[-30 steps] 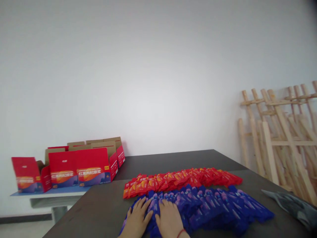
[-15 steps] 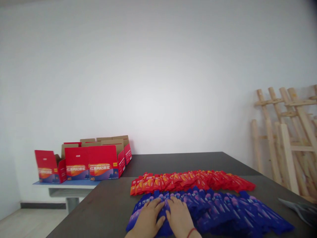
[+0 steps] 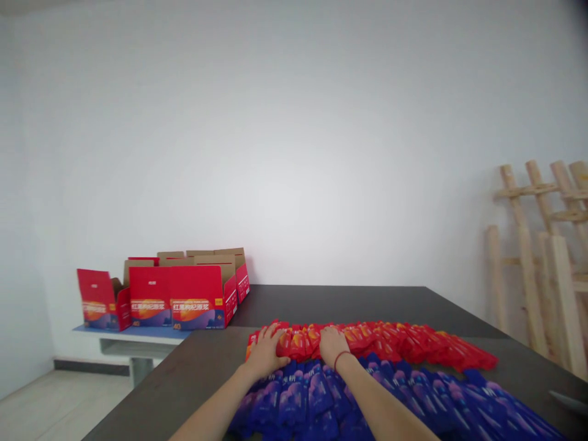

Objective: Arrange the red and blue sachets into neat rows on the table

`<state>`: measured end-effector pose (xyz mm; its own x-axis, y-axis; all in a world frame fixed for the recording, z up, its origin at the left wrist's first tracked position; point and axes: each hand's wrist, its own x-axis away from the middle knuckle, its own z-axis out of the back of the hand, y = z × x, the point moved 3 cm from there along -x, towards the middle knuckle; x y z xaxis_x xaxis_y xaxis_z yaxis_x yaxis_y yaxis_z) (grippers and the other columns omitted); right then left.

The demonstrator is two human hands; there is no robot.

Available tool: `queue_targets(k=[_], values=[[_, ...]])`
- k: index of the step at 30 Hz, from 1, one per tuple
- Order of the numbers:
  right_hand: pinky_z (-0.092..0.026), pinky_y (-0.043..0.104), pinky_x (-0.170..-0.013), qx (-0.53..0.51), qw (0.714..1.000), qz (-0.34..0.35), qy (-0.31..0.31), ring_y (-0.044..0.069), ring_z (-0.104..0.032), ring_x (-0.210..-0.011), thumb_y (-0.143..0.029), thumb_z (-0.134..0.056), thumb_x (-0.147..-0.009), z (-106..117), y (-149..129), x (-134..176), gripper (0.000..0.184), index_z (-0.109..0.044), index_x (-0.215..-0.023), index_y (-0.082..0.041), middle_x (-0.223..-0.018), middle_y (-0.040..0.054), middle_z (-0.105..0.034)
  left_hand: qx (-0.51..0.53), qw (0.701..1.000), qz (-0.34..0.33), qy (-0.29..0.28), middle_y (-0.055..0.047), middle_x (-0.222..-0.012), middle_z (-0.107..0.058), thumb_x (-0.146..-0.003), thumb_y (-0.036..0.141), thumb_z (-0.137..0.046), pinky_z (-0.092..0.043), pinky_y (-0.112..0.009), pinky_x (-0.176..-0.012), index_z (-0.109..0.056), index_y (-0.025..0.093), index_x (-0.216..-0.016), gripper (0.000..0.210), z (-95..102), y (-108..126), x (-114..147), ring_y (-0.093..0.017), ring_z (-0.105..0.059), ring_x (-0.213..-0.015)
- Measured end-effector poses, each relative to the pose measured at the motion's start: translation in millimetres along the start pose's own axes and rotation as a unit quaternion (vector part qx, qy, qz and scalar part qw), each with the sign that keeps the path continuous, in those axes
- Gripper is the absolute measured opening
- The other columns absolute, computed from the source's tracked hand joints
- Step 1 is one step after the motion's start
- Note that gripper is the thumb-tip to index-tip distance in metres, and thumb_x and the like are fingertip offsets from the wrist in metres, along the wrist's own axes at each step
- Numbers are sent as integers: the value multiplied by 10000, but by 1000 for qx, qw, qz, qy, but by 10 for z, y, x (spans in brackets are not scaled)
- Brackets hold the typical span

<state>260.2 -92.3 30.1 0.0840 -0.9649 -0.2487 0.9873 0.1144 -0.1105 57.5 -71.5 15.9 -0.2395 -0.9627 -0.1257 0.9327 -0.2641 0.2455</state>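
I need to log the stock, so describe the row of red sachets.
The red sachets are glossy packets, red with orange print, overlapped like shingles in one long row across the dark table. The row runs behind the blue sachets, apparently touching them. The left hand and right hand press flat on its left end.

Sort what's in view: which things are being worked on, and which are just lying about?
In hand:
left hand and right hand, both flat on the red sachets
blue sachets, under the forearms

Lying about:
red cartons
wooden frames
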Motion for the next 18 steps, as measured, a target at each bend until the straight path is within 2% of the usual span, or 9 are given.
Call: queue_targets(k=[2,4,9,11,13,16,18], values=[[-397,429,-917,7,1000,4,-6,268,-600,-1073,-78,-404,-849,-41,-38,-34,369,-670,-1102,-115,-1088,197,-675,1,999,26,-33,-51,-1580,-209,-558,494,-745,-235,-584,-1097,-363,304,-1444,983,-87,-40,-95,-405,-122,-1430],[-384,449,-934,11,1000,14,-9,273,-595,-1080,-89,-414,-853,-94,-111,0,350,-681,-1076,-122,-1078,193,-681,7,997,46,-61,-80,-1582,-196,-526,538,-753,-245,-602,-1080,-322,290,-1464,1062,-170,-55,-166,-435,-133,-1418],[-398,405,-918,12,999,48,-17,269,-595,-1077,-69,-406,-847,-165,-238,126,347,-698,-1030,-111,-1089,187,-678,15,996,59,-62,-115,-1583,-177,-632,594,-661,-262,-659,-1035,-319,283,-1464,952,-274,16,-329,-445,-184,-1402],[-420,368,-874,8,998,53,-20,258,-616,-1032,-71,-414,-845,-123,-124,129,335,-707,-1000,-120,-1058,172,-688,21,997,52,-57,-105,-1581,-191,-647,594,-652,-262,-614,-1060,-333,282,-1459,927,-267,16,-361,-421,-205,-1403],[-431,340,-841,1,999,49,-19,242,-632,-986,-89,-410,-860,-36,106,125,325,-713,-965,-136,-1021,152,-699,30,997,48,-52,-91,-1572,-226,-631,600,-669,-270,-539,-1088,-335,288,-1458,945,-220,-73,-349,-379,-229,-1407],[-423,315,-852,-10,999,38,-8,226,-629,-987,-123,-386,-892,109,506,174,333,-712,-958,-144,-1012,130,-702,39,996,76,-41,-108,-1560,-249,-640,623,-647,-304,-518,-1073,-314,282,-1466,953,-96,-402,-243,-365,-273,-1394],[-408,297,-881,-23,999,43,1,211,-617,-1012,-137,-379,-902,157,651,272,340,-707,-991,-155,-1044,112,-697,41,992,113,-34,-167,-1536,-280,-696,626,-582,-314,-513,-1065,-327,208,-1462,909,-29,-664,-141,-375,-315,-1374]])
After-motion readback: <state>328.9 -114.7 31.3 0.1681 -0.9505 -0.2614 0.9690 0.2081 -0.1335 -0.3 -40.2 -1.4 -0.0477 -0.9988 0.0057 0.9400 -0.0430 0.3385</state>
